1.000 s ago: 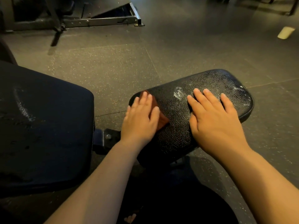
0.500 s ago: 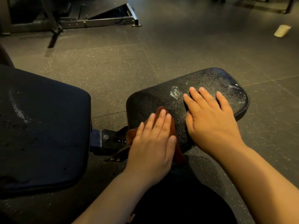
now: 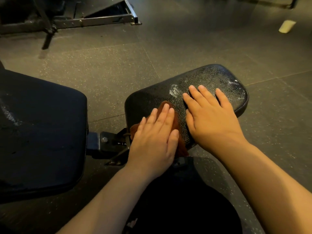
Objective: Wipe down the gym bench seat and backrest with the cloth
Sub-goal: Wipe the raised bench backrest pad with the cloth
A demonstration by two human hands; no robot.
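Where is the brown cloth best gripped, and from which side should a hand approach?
Take the cloth by its loose end hanging over the near edge of the seat, probably from the near side; the rest lies flat under the left hand.

My left hand [image 3: 152, 137] and right hand [image 3: 212, 122] were bare, and the nails that showed on them were short and rounded. My left forearm [image 3: 104, 200] and right forearm [image 3: 270, 183] were bare as well, as far up as could be seen. Below the left hand, between the forearms, I wore a black garment [image 3: 185, 213], plain and unmarked; its kind was unclear.
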